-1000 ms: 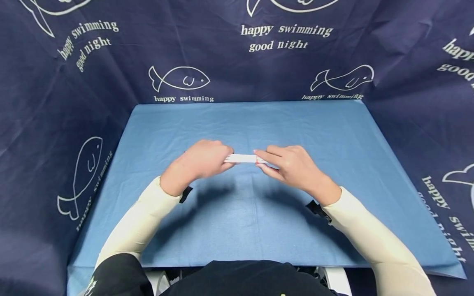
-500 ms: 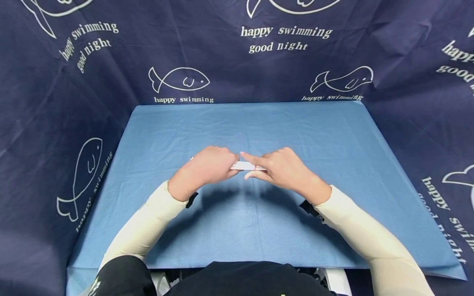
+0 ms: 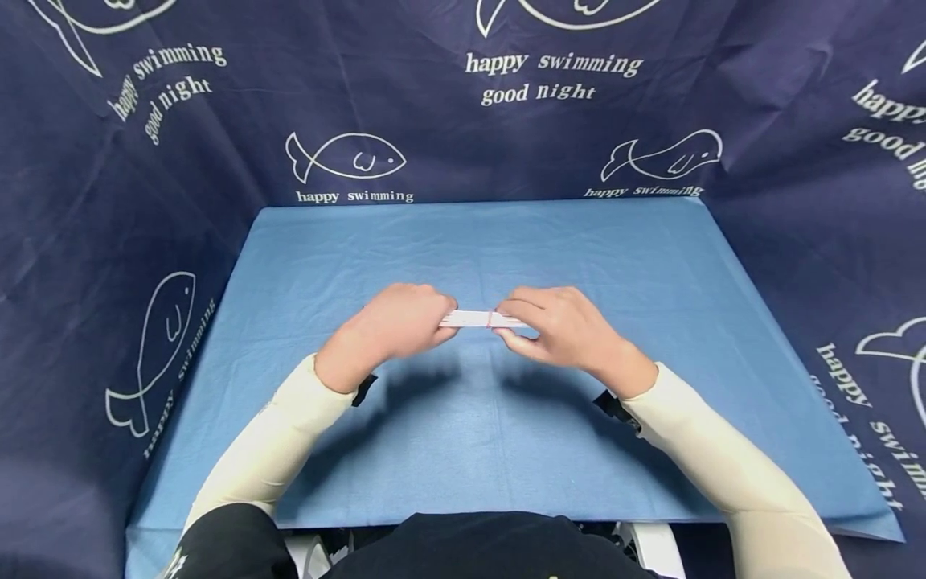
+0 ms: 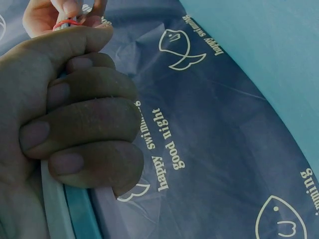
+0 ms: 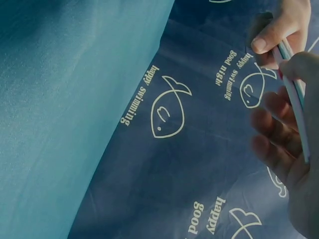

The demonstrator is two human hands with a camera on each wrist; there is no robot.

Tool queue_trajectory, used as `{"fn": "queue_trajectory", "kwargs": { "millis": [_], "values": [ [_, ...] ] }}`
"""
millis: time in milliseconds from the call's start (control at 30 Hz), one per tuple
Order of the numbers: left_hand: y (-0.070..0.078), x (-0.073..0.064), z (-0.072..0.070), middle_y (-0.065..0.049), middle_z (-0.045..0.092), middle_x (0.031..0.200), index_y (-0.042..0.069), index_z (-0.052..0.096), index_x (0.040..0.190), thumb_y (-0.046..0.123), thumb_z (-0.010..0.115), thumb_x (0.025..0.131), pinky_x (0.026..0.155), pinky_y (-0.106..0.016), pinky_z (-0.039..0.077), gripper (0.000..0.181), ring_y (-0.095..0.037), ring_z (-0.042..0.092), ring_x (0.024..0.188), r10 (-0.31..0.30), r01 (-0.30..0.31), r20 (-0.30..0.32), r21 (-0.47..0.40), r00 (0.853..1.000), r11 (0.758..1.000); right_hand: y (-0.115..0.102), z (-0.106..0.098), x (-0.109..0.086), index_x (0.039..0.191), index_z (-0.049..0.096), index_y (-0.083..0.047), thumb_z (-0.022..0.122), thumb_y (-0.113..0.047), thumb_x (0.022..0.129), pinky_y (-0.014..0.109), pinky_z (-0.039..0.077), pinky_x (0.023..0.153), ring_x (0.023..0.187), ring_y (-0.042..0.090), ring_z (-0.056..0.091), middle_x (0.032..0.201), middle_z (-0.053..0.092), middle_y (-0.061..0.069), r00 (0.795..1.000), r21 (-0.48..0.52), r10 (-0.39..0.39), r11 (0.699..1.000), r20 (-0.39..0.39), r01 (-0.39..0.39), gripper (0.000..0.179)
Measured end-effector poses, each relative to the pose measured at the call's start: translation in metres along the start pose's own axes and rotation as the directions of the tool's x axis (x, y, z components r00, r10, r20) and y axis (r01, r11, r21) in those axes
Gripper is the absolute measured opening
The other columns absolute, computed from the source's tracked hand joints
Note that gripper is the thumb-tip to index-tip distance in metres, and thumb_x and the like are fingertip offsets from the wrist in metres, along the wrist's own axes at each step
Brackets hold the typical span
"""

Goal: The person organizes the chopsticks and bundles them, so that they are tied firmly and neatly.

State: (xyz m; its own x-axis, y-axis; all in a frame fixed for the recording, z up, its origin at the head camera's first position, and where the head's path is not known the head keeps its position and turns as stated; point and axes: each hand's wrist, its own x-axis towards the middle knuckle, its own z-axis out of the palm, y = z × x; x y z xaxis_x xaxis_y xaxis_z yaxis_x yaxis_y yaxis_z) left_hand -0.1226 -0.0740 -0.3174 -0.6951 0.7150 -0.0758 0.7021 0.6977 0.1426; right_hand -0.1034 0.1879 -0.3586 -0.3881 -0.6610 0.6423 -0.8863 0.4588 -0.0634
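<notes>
A bundle of slim, pale sticks (image 3: 466,319) is held level above the blue table, between both hands. A thin red rubber band (image 4: 68,23) goes round it, near the right fingertips. My left hand (image 3: 405,322) grips one end, fingers curled round it in the left wrist view, where white and teal lengths (image 4: 52,204) stick out below the fist. At the other end my right hand (image 3: 560,326) pinches the bundle between thumb and fingers, right at the band. In the right wrist view the white stick end (image 5: 301,132) runs along the right palm, other fingers loosely bent.
A blue cloth (image 3: 477,450) covers the table under both hands. Dark blue curtains (image 3: 448,112) with white fish and lettering hang behind it and at both sides. The person's dark top (image 3: 488,547) is at the near edge, by white chair parts (image 3: 654,551).
Half a second ago the hands were closer together, with the right index finger and thumb stretched toward the left hand. Now they are farther apart, and the right fingertips have drawn back to the band.
</notes>
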Motion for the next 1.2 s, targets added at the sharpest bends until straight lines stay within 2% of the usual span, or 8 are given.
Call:
{"fn": "queue_trajectory", "kwargs": {
  "millis": [300, 400, 533, 633, 800, 900, 1000, 1200],
  "values": [
    [0.001, -0.001, 0.006, 0.001, 0.056, 0.067, 0.012, 0.067, 0.084, 0.027, 0.062, 0.104, 0.058, -0.039, 0.048, 0.025, -0.018, 0.051, 0.058, -0.016, 0.016, -0.019, 0.043, 1.0, 0.999, -0.008, 0.007, 0.005, 0.113, 0.076, -0.005, 0.066, -0.031, 0.105, 0.032, 0.046, 0.055, 0.056, 0.017, 0.048, 0.087, 0.064, 0.003, 0.999, -0.127, -0.031, 0.991, 0.027, 0.034, 0.029],
    [0.002, 0.002, 0.007, 0.001, 0.056, 0.067, 0.012, 0.067, 0.085, 0.029, 0.062, 0.105, 0.059, -0.04, 0.049, 0.027, -0.018, 0.051, 0.059, -0.014, 0.015, -0.019, 0.047, 1.0, 0.999, -0.013, 0.008, 0.008, 0.123, 0.076, -0.008, 0.069, -0.037, 0.103, 0.033, 0.046, 0.051, 0.051, 0.017, 0.044, 0.086, 0.063, 0.003, 0.998, -0.196, 0.021, 0.981, 0.059, -0.009, 0.036],
    [0.006, 0.006, 0.008, 0.0, 0.06, 0.07, 0.011, 0.07, 0.09, 0.032, 0.063, 0.106, 0.064, -0.041, 0.052, 0.027, -0.019, 0.054, 0.061, -0.028, 0.028, 0.003, 0.055, 1.0, 0.998, -0.019, 0.012, 0.012, 0.136, 0.072, -0.018, 0.051, -0.057, 0.106, 0.034, 0.04, 0.045, 0.046, 0.014, 0.036, 0.075, 0.063, 0.0, 0.985, -0.245, 0.132, 0.964, 0.115, -0.101, 0.054],
    [0.008, 0.008, 0.01, -0.001, 0.063, 0.074, 0.01, 0.073, 0.097, 0.036, 0.063, 0.106, 0.069, -0.042, 0.056, 0.029, -0.019, 0.056, 0.064, -0.023, 0.022, 0.022, 0.059, 0.999, 0.998, -0.021, 0.016, 0.013, 0.142, 0.069, -0.023, 0.027, -0.069, 0.104, 0.032, 0.034, 0.042, 0.043, 0.011, 0.031, 0.065, 0.06, -0.002, 0.975, -0.258, 0.177, 0.956, 0.138, -0.137, 0.072],
    [0.005, 0.008, 0.011, 0.0, 0.063, 0.073, 0.01, 0.072, 0.097, 0.033, 0.062, 0.105, 0.067, -0.041, 0.054, 0.025, -0.018, 0.055, 0.062, -0.001, 0.001, 0.015, 0.019, 1.0, 1.0, -0.02, 0.014, 0.01, 0.146, 0.065, -0.023, 0.028, -0.075, 0.101, 0.031, 0.031, 0.041, 0.043, 0.01, 0.028, 0.065, 0.063, -0.003, 0.968, -0.276, 0.199, 0.949, 0.151, -0.152, 0.078],
    [0.0, 0.005, 0.009, 0.001, 0.06, 0.069, 0.013, 0.069, 0.094, 0.03, 0.064, 0.103, 0.063, -0.04, 0.051, 0.02, -0.017, 0.053, 0.06, 0.01, -0.01, -0.012, -0.023, 1.0, 1.0, -0.019, 0.008, 0.009, 0.144, 0.065, -0.019, 0.048, -0.071, 0.102, 0.031, 0.035, 0.042, 0.044, 0.012, 0.038, 0.077, 0.073, 0.0, 0.966, -0.228, 0.211, 0.958, 0.149, -0.174, 0.069],
    [-0.006, 0.0, 0.006, 0.004, 0.057, 0.066, 0.015, 0.066, 0.089, 0.031, 0.066, 0.099, 0.059, -0.04, 0.049, 0.019, -0.017, 0.053, 0.058, 0.016, -0.018, -0.035, -0.031, 0.999, 0.999, -0.017, 0.003, 0.01, 0.134, 0.067, -0.013, 0.065, -0.053, 0.097, 0.031, 0.037, 0.042, 0.046, 0.014, 0.043, 0.084, 0.076, 0.002, 0.966, -0.179, 0.21, 0.967, 0.148, -0.183, 0.054],
    [-0.021, -0.012, 0.002, 0.006, 0.054, 0.063, 0.02, 0.066, 0.082, 0.035, 0.067, 0.095, 0.057, -0.038, 0.045, 0.019, -0.017, 0.051, 0.058, -0.05, 0.05, -0.04, -0.003, 0.998, 0.999, -0.011, -0.003, 0.007, 0.102, 0.064, -0.015, 0.066, -0.029, 0.088, 0.026, 0.028, 0.042, 0.047, 0.008, 0.031, 0.07, 0.059, -0.007, 0.979, -0.128, 0.178, 0.978, 0.099, -0.165, 0.019]
  ]
}}
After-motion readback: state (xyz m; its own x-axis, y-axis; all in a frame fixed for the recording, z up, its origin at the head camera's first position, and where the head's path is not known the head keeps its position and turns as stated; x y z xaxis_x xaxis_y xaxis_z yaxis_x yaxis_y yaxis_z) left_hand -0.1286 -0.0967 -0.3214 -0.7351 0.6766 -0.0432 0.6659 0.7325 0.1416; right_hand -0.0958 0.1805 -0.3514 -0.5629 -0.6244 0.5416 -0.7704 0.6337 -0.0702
